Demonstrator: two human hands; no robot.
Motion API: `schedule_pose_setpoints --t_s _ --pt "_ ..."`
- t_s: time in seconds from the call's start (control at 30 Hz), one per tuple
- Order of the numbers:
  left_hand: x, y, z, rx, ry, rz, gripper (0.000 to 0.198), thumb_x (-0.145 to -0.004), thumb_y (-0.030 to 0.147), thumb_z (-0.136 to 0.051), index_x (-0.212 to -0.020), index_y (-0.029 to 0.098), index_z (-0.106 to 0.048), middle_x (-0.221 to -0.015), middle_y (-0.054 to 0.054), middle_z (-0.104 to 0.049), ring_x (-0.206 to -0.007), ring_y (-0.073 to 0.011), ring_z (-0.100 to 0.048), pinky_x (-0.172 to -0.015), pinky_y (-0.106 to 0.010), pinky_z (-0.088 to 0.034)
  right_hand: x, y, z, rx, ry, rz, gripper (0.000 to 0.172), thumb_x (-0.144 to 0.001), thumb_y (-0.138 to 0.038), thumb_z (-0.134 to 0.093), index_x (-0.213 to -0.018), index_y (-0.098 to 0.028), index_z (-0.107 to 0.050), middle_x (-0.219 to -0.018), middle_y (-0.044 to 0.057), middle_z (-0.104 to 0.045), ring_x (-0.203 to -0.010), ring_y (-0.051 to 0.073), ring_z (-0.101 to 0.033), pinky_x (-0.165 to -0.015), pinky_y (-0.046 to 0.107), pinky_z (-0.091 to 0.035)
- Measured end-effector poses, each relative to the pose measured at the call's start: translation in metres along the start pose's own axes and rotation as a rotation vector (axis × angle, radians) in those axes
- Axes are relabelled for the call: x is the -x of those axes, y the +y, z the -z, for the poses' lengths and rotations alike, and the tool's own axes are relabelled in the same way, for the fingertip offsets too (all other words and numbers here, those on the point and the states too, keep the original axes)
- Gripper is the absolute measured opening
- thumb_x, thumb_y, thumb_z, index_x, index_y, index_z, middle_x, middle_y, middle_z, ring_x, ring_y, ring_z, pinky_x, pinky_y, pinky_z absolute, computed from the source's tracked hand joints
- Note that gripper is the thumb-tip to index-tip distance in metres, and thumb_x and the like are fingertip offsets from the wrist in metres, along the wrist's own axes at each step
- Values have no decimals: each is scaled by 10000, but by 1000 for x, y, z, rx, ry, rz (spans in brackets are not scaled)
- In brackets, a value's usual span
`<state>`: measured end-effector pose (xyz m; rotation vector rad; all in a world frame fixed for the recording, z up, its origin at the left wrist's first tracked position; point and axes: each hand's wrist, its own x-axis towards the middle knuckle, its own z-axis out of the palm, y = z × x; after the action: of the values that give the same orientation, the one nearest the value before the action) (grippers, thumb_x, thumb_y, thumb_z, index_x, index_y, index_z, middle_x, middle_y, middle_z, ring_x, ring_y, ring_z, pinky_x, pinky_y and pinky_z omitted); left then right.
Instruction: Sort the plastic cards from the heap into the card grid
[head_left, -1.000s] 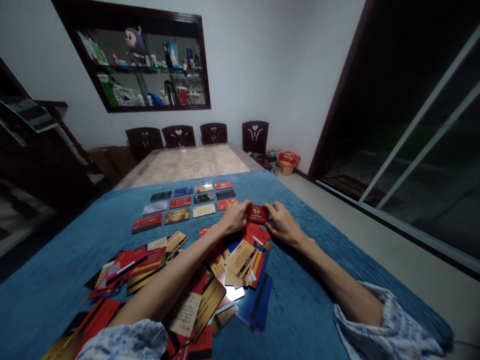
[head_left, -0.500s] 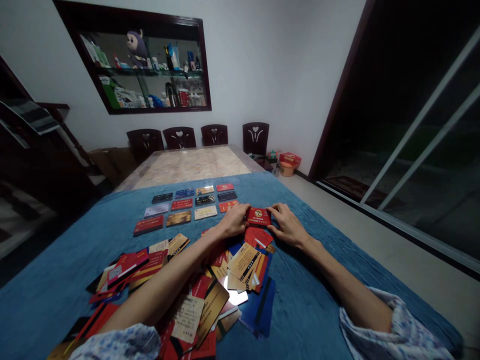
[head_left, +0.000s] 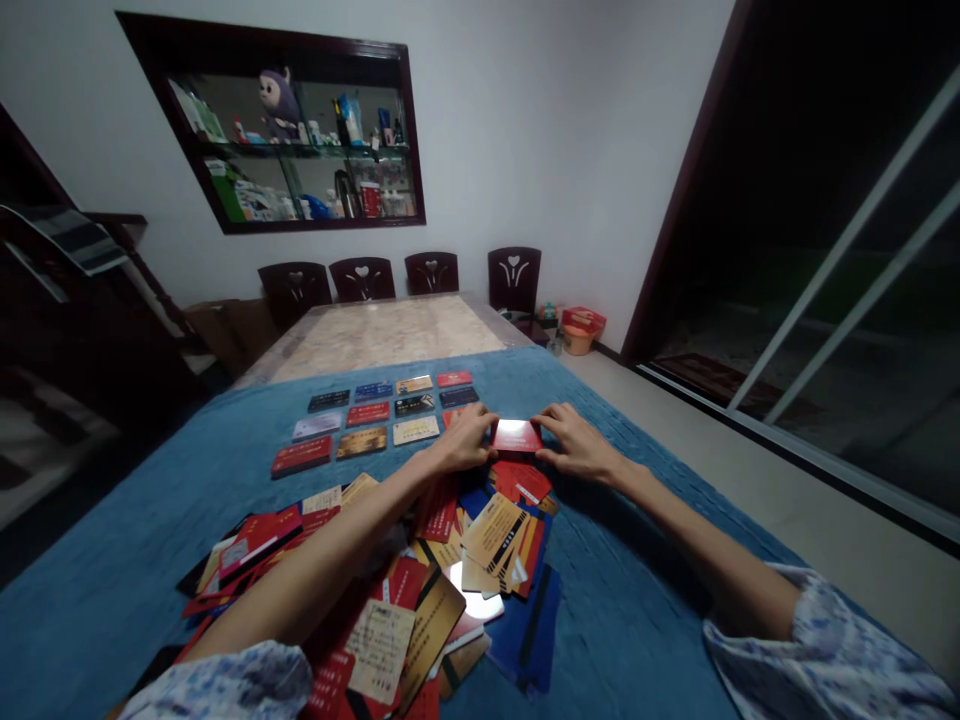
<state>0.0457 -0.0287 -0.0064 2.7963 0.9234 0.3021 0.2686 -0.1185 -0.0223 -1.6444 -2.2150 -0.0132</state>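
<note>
A red card (head_left: pixel 516 435) is pinched at its two ends by my left hand (head_left: pixel 466 440) and my right hand (head_left: pixel 576 447), low over the blue cloth (head_left: pixel 615 600) with its glossy face tilted up and catching the light. Just beyond it lie neat rows of cards (head_left: pixel 375 415) in red, blue, black and gold. Under and around my left forearm a loose heap of cards (head_left: pixel 420 570) is spread on the cloth.
The cloth covers the near half of a long table; its bare marble top (head_left: pixel 382 335) runs to several dark chairs (head_left: pixel 431 272) at the wall. A wall niche with shelves (head_left: pixel 300 140) hangs above. A glass sliding door (head_left: pixel 847 300) stands at right.
Both hands have lowered the red card toward the cloth and tipped it flatter, so its printed face now glares. The view has shifted slightly.
</note>
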Motion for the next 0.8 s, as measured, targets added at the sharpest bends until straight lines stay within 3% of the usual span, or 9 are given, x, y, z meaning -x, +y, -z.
schedule_pose_setpoints --t_s 0.23,0.8 --pt "1 -7 11 -50 -22 54 406 -763 264 -711 -1154 207 -618 -1241 -99 -555 -1188 -298 -486 -975 -432 -396 -26 6 3 0 -9 140 383 -779 -287 -670 -1146 -177 -655 -1102 125 -588 -989 254 -513 -878 391 -457" --pt "-8 -53 35 -95 1 161 357 -800 329 -677 -1130 193 -658 -1218 -130 -573 -1196 -329 -517 -996 -452 -428 -108 7 -5 -38 -130 215 347 -769 -275 -682 -1088 -139 -678 -1076 130 -585 -1032 267 -523 -914 377 -428"
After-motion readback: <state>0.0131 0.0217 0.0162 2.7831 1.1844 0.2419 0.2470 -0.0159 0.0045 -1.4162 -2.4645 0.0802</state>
